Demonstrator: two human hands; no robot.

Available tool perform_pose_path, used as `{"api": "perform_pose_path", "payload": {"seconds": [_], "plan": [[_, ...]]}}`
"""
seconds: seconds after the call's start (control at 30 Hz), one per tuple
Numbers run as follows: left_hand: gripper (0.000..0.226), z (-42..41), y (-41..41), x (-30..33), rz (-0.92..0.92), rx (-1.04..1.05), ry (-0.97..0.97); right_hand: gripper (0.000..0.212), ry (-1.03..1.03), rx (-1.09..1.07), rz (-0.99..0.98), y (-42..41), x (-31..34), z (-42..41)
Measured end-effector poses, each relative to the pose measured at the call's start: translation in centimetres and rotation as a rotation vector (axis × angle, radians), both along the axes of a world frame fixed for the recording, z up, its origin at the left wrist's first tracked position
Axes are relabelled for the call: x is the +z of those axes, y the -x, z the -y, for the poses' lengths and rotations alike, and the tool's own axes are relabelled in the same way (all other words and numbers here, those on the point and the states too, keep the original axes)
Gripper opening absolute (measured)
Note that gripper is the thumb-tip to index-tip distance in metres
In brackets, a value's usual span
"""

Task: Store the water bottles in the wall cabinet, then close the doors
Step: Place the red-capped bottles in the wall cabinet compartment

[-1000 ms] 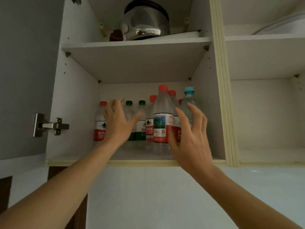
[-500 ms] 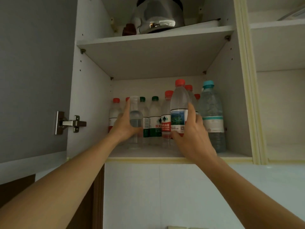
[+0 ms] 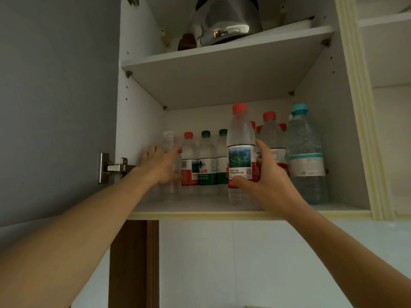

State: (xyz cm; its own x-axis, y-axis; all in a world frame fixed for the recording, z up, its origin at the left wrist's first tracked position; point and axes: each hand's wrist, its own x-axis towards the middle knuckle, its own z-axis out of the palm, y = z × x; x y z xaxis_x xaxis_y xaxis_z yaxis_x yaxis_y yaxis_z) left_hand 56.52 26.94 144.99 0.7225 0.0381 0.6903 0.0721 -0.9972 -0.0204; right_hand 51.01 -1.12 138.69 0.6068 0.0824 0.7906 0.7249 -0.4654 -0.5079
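While kettle point(image 3: 226, 21) sits overhead, right grip point(image 3: 270, 181) holding tall bottle point(image 3: 241, 147) (upright), left grip point(image 3: 161, 164) on clear bottle point(image 3: 170, 143).

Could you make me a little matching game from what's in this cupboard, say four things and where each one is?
Things:
1. metal kettle
2. blue-capped bottle
3. clear white-capped bottle
4. tall red-capped bottle

Places:
A. gripped by the right hand
B. far right of the lower shelf
C. on the upper shelf
D. far left of the row, held by the left hand

Pairs: 1-C, 2-B, 3-D, 4-A
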Motion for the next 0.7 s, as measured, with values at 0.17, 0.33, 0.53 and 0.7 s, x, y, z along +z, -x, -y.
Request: {"api": "perform_pose_path", "payload": {"seconds": [0.17,0.33,0.53,0.7], "plan": [[0.085,-0.2,1.1,0.2,-0.007,0.208,-0.138,0.1,0.01,0.011,-0.003,0.2,0.0,0.0],[0.073,0.7,1.6,0.3,-0.011,0.419,-0.316,0.099,0.021,0.001,-0.005,0.4,0.0,0.2],[0.069,0.8,2.5,-0.7,0.01,0.512,-0.416,0.079,0.057,-0.039,-0.028,0.1,0.2,0.2],[0.077,0.7,3.0,-3.1,0.096,0.47,-0.404,0.073,0.174,-0.027,-0.05,-1.4,1.2,-1.1]]}}
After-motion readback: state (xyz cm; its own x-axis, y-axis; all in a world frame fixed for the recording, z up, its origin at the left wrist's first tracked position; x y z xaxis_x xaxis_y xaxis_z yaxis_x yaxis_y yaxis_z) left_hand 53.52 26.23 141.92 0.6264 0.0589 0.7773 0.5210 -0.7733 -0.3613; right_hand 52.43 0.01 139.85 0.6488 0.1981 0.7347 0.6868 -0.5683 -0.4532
